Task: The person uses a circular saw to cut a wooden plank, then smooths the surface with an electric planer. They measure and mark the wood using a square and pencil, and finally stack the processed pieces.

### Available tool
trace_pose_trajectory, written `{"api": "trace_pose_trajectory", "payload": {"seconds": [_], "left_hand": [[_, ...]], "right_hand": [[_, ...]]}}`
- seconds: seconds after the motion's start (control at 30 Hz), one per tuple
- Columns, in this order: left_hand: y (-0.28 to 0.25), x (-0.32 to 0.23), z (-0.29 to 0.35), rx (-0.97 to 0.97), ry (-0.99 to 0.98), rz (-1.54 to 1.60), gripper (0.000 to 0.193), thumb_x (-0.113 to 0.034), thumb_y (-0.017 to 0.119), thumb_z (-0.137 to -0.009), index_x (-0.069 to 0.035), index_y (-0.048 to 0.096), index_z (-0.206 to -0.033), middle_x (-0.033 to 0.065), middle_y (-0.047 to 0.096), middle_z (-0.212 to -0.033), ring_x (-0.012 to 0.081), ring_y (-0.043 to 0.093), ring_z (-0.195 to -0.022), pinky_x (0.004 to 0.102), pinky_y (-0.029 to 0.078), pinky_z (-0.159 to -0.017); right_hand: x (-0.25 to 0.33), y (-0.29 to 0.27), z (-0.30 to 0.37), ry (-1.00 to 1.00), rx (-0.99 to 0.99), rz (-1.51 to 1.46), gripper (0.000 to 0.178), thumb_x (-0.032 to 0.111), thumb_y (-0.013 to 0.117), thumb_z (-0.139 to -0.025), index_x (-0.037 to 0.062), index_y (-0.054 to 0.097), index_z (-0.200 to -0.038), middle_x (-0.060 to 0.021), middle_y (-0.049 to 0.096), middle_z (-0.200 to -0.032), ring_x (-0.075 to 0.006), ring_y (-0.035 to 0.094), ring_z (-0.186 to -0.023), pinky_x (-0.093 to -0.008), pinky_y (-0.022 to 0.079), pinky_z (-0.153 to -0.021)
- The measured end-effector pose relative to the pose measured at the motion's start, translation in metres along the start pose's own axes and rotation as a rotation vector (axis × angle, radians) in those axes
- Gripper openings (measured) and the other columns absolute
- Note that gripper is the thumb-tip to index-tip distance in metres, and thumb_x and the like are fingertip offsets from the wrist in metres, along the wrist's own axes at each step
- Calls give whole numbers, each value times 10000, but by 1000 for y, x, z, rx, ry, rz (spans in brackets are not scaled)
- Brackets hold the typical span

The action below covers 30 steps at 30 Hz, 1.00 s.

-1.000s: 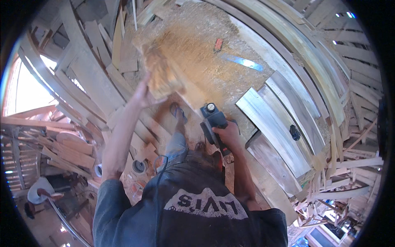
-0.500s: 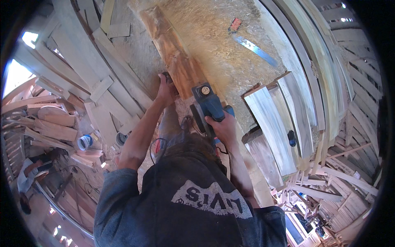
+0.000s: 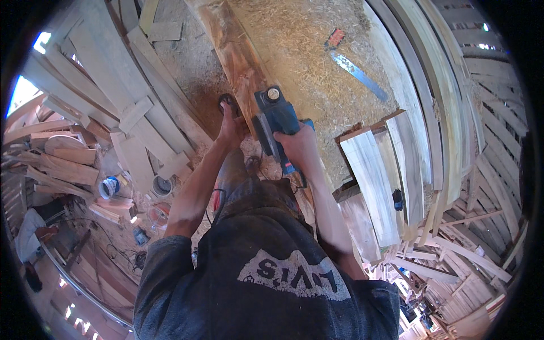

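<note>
My right hand [image 3: 297,144] is wrapped round the handle of a blue electric hand planer [image 3: 277,116]. The planer rests against the near part of a long reddish-brown wooden board [image 3: 241,59], which runs away from me. At the board's left edge my left hand [image 3: 231,131] grips the near end, its fingers partly hidden. Just beyond that hand is a sandalled foot [image 3: 228,103]. Under and beside the board is a pale timber surface strewn with shavings [image 3: 300,62].
A handsaw [image 3: 358,76] with a reddish handle lies on the shavings to the right. Pale planks [image 3: 371,181] are stacked nearer, with a small dark object [image 3: 398,199] on them. At left are leaning boards [image 3: 102,62], a bucket [image 3: 109,187] and another person [image 3: 31,232].
My right hand and the planer have moved farther from me and slightly left along the board. The left hand stays at the board's edge. My view has shifted a little.
</note>
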<state>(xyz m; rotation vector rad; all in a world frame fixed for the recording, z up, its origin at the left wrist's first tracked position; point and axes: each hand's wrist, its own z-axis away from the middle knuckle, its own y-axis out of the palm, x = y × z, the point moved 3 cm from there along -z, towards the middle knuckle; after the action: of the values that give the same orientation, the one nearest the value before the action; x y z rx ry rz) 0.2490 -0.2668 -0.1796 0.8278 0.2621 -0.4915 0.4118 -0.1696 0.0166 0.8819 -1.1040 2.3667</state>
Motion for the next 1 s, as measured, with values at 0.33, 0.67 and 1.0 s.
{"api": "trace_pose_trajectory", "payload": {"seconds": [0.33, 0.67, 1.0], "left_hand": [[-6, 5, -8, 35, -26, 64, 1366, -1039, 70, -750, 4, 458, -1543, 188, 583, -1484, 360, 591, -1293, 492, 405, -1127], [-5, 11, 12, -8, 25, 76, 872, -709, 597, -962, -51, 474, -1522, 150, 613, -1420, 317, 625, -1264, 450, 486, -1067], [28, -28, 29, 85, 143, -438, 654, -266, 761, -968, -21, 474, -1502, 87, 655, -1326, 190, 632, -1195, 353, 511, -1008]], "right_hand": [[48, 32, -90, -135, -95, 104, 353, 212, 783, -751, -80, 751, -947, -222, 743, -775, -330, 748, -719, -427, 558, -684], [109, 70, -198, -290, -70, 11, 277, 175, 736, -775, -64, 680, -646, -130, 637, -554, -232, 613, -450, -404, 470, -470], [196, 95, -287, -297, 34, 14, 260, 164, 677, -815, -24, 671, -635, -142, 649, -573, -241, 631, -478, -396, 492, -500]]}}
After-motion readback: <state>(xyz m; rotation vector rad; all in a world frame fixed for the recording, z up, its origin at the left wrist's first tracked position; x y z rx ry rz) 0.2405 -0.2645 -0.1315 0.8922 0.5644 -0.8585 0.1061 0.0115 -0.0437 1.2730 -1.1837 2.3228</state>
